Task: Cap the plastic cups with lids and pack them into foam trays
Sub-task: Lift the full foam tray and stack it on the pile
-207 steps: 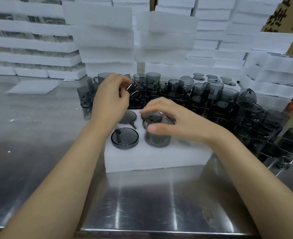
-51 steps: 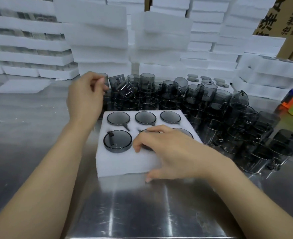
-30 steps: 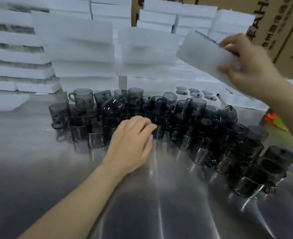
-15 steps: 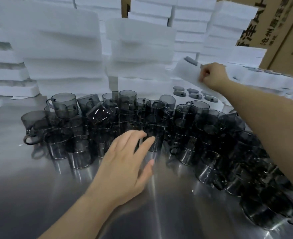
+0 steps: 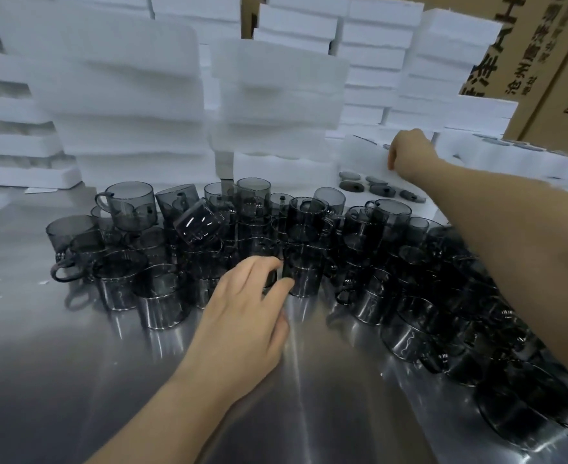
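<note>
Reaching over the desk [image 5: 209,413], where the filled tray sat moments ago, the left grip [image 5: 249,316] is open, fingers loosely bent, tips just at an upright cup [image 5: 301,272], its long axis vertical and mouth up, at the front of the crowd. Far right, the right grip [image 5: 406,155] seems clasped on that tray [image 5: 363,159], lying long side left-to-right against the foam stacks [image 5: 476,108]. One tray looks packed; another must be started.

right hand [image 5: 408,155] has lowered the foam tray [image 5: 363,157].
</note>
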Tool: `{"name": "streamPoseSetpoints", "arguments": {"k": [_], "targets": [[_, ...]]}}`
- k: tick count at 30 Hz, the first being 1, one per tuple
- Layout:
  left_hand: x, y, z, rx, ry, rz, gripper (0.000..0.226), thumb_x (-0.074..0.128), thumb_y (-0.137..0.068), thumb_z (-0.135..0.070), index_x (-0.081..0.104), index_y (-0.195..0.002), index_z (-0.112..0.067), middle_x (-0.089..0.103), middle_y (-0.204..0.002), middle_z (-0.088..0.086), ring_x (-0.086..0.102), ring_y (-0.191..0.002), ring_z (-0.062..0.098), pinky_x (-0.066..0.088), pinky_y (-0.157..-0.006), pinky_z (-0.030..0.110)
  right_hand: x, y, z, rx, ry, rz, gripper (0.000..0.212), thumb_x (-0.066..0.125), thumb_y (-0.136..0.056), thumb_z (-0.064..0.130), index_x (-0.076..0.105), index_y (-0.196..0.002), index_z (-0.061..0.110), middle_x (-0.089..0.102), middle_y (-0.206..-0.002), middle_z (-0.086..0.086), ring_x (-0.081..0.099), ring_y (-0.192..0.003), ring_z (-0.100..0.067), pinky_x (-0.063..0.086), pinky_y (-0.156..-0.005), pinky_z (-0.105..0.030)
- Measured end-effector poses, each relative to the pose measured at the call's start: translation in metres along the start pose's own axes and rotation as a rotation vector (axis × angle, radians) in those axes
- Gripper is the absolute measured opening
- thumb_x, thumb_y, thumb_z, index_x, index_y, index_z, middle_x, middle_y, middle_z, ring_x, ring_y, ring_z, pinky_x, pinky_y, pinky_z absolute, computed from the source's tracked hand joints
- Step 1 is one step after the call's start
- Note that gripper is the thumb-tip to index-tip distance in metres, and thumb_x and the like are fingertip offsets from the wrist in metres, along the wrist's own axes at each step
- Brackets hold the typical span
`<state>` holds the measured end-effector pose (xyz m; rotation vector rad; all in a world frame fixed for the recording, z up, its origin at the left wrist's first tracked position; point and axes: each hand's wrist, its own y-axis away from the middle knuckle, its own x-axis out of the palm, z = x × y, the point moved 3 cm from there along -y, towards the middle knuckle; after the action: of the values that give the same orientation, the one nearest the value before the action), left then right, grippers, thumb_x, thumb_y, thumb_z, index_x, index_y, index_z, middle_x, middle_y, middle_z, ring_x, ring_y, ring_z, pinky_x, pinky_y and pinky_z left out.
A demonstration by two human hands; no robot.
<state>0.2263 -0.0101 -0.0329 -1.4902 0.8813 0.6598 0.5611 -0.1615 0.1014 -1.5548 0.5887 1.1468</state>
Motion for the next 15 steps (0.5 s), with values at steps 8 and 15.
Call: {"name": "streamPoseSetpoints", "arguments": {"k": [8, 15], "targets": [[0.000, 0.000, 0.002, -0.031, 0.017, -0.039, 0.030, 0.062, -0.081, -0.014, 0.066, -0.110, -0.011, 0.056, -0.123, 0.005, 0.048, -0.123, 0.023, 0.040, -0.102, 0.036, 0.010, -0.009, -0.017, 0.029, 0.111, -0.004, 0.021, 0.047, -0.081, -0.020, 0.063, -0.092, -0.013, 0.053, -0.105, -0.032, 0.056, -0.094, -0.044, 0.045, -0.074, -0.042], [0.003, -0.001, -0.001, -0.057, 0.045, -0.050, 0.028, 0.062, -0.080, -0.013, 0.066, -0.108, -0.012, 0.054, -0.121, 0.004, 0.045, -0.122, 0.021, 0.039, -0.103, 0.036, 0.020, 0.000, -0.022, 0.000, 0.124, 0.119, 0.020, 0.056, -0.088, -0.006, 0.073, -0.097, -0.002, 0.063, -0.106, -0.026, 0.056, -0.098, -0.040, 0.049, -0.089, -0.042]]}}
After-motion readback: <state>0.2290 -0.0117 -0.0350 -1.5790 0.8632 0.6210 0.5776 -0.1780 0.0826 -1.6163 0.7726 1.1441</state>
